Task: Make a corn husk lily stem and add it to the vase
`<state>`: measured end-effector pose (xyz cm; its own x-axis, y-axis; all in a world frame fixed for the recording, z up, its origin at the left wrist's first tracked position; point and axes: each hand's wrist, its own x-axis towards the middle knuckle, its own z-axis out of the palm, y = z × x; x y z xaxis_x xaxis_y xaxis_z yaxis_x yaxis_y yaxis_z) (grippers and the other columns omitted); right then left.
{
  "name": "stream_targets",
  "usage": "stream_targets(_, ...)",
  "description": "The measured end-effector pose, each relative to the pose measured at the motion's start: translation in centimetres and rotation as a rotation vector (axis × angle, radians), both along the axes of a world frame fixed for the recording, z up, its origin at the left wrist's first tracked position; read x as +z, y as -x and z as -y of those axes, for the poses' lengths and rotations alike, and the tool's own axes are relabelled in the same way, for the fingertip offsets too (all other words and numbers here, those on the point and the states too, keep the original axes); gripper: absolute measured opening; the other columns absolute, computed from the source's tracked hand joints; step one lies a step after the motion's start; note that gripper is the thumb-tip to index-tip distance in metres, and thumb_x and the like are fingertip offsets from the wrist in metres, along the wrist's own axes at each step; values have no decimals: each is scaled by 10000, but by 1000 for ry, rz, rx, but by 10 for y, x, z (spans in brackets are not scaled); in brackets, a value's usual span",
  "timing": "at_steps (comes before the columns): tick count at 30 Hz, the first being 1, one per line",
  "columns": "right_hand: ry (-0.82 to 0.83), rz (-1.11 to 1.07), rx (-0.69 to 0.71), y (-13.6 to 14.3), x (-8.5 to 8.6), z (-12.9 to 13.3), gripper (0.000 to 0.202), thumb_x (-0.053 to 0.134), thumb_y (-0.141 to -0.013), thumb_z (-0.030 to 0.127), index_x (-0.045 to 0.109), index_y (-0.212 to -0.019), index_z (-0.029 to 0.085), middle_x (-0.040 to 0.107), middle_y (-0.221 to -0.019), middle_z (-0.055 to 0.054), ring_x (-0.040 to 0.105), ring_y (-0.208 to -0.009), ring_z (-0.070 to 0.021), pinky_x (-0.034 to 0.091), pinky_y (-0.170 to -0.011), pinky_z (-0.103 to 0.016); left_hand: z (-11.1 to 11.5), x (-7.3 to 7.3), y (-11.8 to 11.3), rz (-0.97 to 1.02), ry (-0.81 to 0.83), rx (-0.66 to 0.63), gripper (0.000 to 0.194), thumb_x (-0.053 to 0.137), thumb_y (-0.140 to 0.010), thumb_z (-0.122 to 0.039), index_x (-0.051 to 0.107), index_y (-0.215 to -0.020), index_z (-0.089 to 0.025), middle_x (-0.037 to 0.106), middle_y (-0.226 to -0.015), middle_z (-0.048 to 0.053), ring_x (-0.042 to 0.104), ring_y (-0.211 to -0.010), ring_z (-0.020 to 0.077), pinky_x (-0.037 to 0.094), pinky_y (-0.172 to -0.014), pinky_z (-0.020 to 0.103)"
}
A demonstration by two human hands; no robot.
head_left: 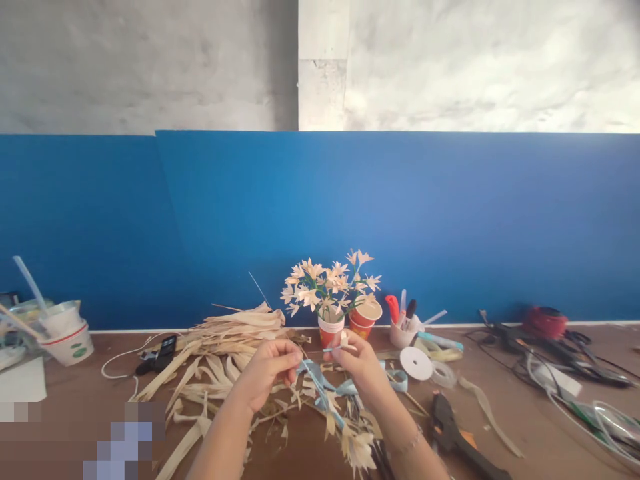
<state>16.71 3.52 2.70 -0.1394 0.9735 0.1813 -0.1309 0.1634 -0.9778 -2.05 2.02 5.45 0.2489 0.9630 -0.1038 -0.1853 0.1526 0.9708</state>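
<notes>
left hand [265, 373] fingers pinched on blue ribbon [320, 385] | right hand [363, 370] fingers gripping thin stem [340, 347], ribbon between both hands | dried leaf strips [220, 353] at 10 o'clock on surface [525, 427] | paper flowers [327, 283] in cup [331, 329] at 12 o'clock

The hands are over the table [500, 427], the left hand [267, 373] just left of the right hand [363, 370], with a ribbon [320, 380] between them. Behind the hands stand two cups [350, 327] with flowers [327, 283] in them, against the board [400, 220]. Husks [225, 347] lie left of the cups. A tape roll [416, 363] lies right of the right hand, and cables [560, 360] further right. Bowls [65, 333] stand at the far left.
</notes>
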Motion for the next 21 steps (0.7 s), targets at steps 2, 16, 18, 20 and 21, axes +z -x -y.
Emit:
stream_targets(2, -3, -33, 7, 6, 7, 7, 210, 672, -643, 341, 540, -716, 193, 655, -673, -19, 582, -649, -168, 401, -587, -257, 1, 0, -2, 4, -4, -12, 272, 767, -588, -333, 587, -602, -130, 531, -472, -38, 453, -408, 53, 311, -404, 162)
stream_targets(16, -245, 181, 43, 12, 23, 24, 54, 593, -716, 203, 550, -689, 185, 642, -775, -22, 563, -736, -162, 422, -694, -276, 2, 0, -8, 39, 31, 38, 307, 790, -548, -355, 605, -622, -121, 561, -474, -27, 465, -419, 47, 315, -433, 159)
stream_targets(18, -262, 213, 30, 12, 22, 23, 46, 585, -719, 191, 553, -688, 184, 640, -765, -23, 567, -746, -166, 428, -717, -283, 2, -1, -8, 40, 27, 42, 305, 789, -548, -353, 604, -622, -122, 565, -475, -26, 467, -419, 48, 321, -438, 159)
stream_targets(20, -268, 242, 14, 13, 20, 22, 40, 580, -720, 184, 555, -689, 182, 641, -759, -24, 573, -753, -170, 434, -727, -287, 1, -2, -8, 37, 24, 41, 302, 784, -555, -355, 604, -627, -123, 569, -473, -24, 473, -421, 50, 333, -445, 161)
stream_targets(21, -267, 254, 9, 13, 20, 22, 37, 578, -720, 182, 556, -691, 181, 644, -758, -24, 576, -753, -171, 437, -728, -287, 1, -3, -8, 34, 22, 43, 300, 780, -559, -355, 606, -634, -124, 572, -475, -24, 477, -422, 52, 338, -447, 162)
